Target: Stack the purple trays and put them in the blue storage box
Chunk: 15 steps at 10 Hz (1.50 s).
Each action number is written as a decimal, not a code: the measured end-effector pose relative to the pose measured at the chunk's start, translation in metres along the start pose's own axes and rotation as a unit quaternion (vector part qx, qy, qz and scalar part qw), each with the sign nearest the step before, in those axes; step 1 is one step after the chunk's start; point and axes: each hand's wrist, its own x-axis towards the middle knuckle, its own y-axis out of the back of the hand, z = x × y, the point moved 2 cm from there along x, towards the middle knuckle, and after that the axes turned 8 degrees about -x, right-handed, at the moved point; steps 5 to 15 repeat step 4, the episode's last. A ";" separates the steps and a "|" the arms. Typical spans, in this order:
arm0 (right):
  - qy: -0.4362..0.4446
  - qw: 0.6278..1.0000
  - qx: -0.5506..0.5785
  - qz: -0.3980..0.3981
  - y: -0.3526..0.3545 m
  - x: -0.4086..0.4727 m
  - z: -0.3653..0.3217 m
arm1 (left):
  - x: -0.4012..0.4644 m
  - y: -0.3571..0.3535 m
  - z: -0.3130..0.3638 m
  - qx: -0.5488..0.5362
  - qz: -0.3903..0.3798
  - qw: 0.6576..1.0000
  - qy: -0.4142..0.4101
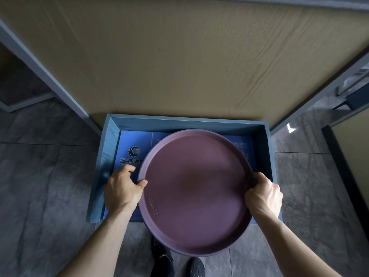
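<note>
Head view: both hands [122, 189] hold purple tray [194, 188] above blue box [269, 156].

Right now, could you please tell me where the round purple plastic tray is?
In the head view, the round purple plastic tray sits centre frame, held at its rim by the left hand and right hand, over the open blue storage box on the floor.

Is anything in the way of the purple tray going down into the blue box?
Nothing visible blocks it. Both hands, left and right, hold the purple tray by its rim over the open blue box. Only a flat blue printed sheet lies on the box bottom.
</note>
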 end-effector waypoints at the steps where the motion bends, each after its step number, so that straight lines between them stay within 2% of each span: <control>1: 0.004 1.000 0.002 0.010 -0.003 -0.001 0.001 | 0.000 -0.004 0.001 -0.013 -0.017 1.000 -0.001; 3: 0.069 0.994 -0.079 -0.036 -0.001 -0.009 0.001 | -0.016 0.002 0.007 0.052 -0.033 0.998 -0.008; 4: 0.108 0.989 -0.086 -0.047 0.015 -0.019 -0.001 | -0.032 0.012 0.018 0.080 -0.034 0.994 -0.067; 15: 0.108 0.989 -0.086 -0.047 0.015 -0.019 -0.001 | -0.032 0.012 0.018 0.080 -0.034 0.994 -0.067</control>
